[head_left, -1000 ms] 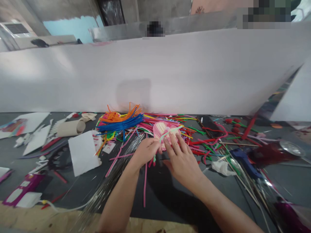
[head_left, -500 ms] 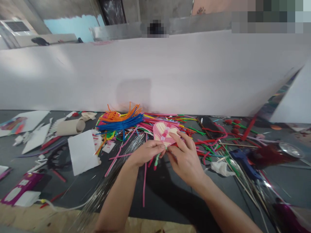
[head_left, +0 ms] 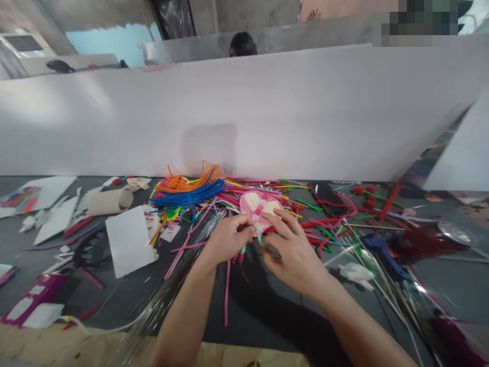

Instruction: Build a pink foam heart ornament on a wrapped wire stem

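Note:
A pink and cream heart-shaped piece (head_left: 260, 207) made of pipe cleaners sits at the table's middle, held at its lower edge. My left hand (head_left: 226, 238) pinches its bottom left, fingers closed. My right hand (head_left: 294, 251) grips the bottom right and bends a pale green pipe cleaner (head_left: 260, 237) between thumb and fingers. Short green and red stem ends (head_left: 240, 253) hang under my left fingers. Loose pipe cleaners in blue, orange, pink, red and green (head_left: 191, 193) lie spread behind the heart.
A white partition (head_left: 244, 117) walls off the back. White card (head_left: 129, 239), a cardboard roll (head_left: 109, 200), a blue glue gun (head_left: 382, 250), thin sticks (head_left: 385, 278), clear wires (head_left: 168, 295) and a magenta box (head_left: 30, 300) lie on the dark table (head_left: 267, 316). Another person's head (head_left: 242, 45) shows behind.
My right fingers left the heart's face and dropped to its lower edge, pulling the green pipe cleaner down from across the heart. The left hand kept its pinch.

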Demonstrator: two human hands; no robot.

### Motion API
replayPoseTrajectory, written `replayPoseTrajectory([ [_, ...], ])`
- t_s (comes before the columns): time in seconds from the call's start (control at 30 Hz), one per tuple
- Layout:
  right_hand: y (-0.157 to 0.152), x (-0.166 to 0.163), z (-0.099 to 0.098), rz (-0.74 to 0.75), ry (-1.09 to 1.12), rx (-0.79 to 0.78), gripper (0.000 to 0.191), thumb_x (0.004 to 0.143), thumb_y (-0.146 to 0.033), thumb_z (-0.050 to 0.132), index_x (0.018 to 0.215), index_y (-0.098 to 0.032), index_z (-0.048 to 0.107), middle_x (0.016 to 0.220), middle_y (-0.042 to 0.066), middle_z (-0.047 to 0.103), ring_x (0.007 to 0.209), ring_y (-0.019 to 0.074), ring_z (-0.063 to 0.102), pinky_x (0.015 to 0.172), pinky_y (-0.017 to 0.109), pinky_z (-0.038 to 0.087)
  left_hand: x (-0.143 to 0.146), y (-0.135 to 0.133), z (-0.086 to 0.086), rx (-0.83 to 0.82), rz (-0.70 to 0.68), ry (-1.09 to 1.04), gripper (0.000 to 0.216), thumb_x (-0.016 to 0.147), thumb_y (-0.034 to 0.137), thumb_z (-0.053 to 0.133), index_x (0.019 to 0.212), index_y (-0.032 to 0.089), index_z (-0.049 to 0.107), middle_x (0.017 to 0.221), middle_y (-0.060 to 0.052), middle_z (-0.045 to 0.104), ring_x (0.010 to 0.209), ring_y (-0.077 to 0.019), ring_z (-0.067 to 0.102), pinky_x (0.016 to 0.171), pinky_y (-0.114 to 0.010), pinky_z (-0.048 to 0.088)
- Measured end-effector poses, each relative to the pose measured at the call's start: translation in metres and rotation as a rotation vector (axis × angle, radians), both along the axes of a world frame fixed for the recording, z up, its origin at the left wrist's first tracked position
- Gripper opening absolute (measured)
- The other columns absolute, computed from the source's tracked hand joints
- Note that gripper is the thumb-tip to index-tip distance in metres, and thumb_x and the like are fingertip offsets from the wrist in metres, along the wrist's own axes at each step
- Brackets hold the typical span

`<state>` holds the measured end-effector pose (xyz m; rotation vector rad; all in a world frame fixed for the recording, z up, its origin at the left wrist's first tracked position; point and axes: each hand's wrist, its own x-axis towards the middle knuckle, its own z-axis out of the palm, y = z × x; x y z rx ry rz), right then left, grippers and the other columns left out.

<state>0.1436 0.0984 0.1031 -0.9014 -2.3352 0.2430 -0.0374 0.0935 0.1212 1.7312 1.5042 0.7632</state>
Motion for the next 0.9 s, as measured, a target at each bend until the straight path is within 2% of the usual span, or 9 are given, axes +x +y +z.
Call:
replayPoseTrajectory([
  [0.07,0.0,0.004,0.005,0.039,0.033,-0.006,0.013,0.081,-0.015,0.053,0.081,-0.02,0.065,0.123,0.01,0.058,0.123,0.0287,0.041,0.099,0.049,0.039,-0.001,0.001,-0.002,0.071,-0.014,0.09,0.02,0.082,0.024,0.046,0.072,0.018,0.062,0.062,0.002,0.059,0.06,-0.0128,0.052,0.06,-0.023,0.038],
  [0.17,0.004,0.01,0.008,0.061,0.085,-0.058,0.016,0.088,-0.019,0.048,0.09,-0.021,0.063,0.105,0.008,0.067,0.104,0.0228,0.057,0.091,0.04,0.045,0.0,0.001,-0.003,0.156,-0.052,0.215,0.02,0.082,0.023,0.048,0.076,0.02,0.068,0.067,0.001,0.064,0.067,-0.0148,0.056,0.067,-0.025,0.038],
  [0.27,0.009,0.016,0.006,-0.003,0.123,-0.198,0.018,0.091,-0.022,0.044,0.094,-0.02,0.061,0.088,0.006,0.07,0.08,0.0187,0.064,0.072,0.029,0.048,0.003,0.0,-0.004,0.19,-0.072,0.263,0.019,0.08,0.02,0.052,0.081,0.023,0.071,0.072,0.0,0.069,0.072,-0.0156,0.058,0.073,-0.027,0.038],
  [0.37,0.015,0.018,0.003,-0.077,0.141,-0.326,0.019,0.091,-0.028,0.044,0.093,-0.02,0.061,0.081,0.004,0.069,0.067,0.0164,0.064,0.059,0.025,0.043,0.006,-0.002,-0.004,0.203,-0.077,0.276,0.018,0.079,0.019,0.055,0.082,0.025,0.071,0.074,0.0,0.07,0.076,-0.016,0.059,0.079,-0.029,0.037],
  [0.57,0.027,0.019,-0.004,-0.138,0.116,-0.427,0.024,0.091,-0.036,0.041,0.085,-0.021,0.06,0.071,0.002,0.064,0.06,0.0156,0.059,0.055,0.024,0.039,0.005,-0.004,0.0,0.211,-0.113,0.244,0.015,0.081,0.018,0.056,0.084,0.025,0.069,0.074,0.002,0.07,0.082,-0.0168,0.06,0.089,-0.032,0.032],
  [0.73,0.03,0.017,-0.011,-0.107,0.081,-0.483,0.024,0.091,-0.034,0.039,0.083,-0.022,0.059,0.069,0.001,0.064,0.06,0.0156,0.058,0.059,0.024,0.04,0.005,-0.004,0.002,0.18,-0.113,0.186,0.016,0.084,0.021,0.051,0.082,0.02,0.066,0.074,0.001,0.068,0.077,-0.0153,0.059,0.083,-0.029,0.037],
  [0.9,0.03,0.016,-0.013,-0.077,0.118,-0.473,0.023,0.09,-0.032,0.041,0.085,-0.021,0.06,0.073,0.002,0.065,0.062,0.0154,0.06,0.06,0.023,0.041,0.004,-0.003,-0.001,0.17,-0.131,0.054,0.02,0.085,0.031,0.052,0.086,0.017,0.067,0.079,-0.001,0.068,0.075,-0.0151,0.059,0.069,-0.023,0.04],
])
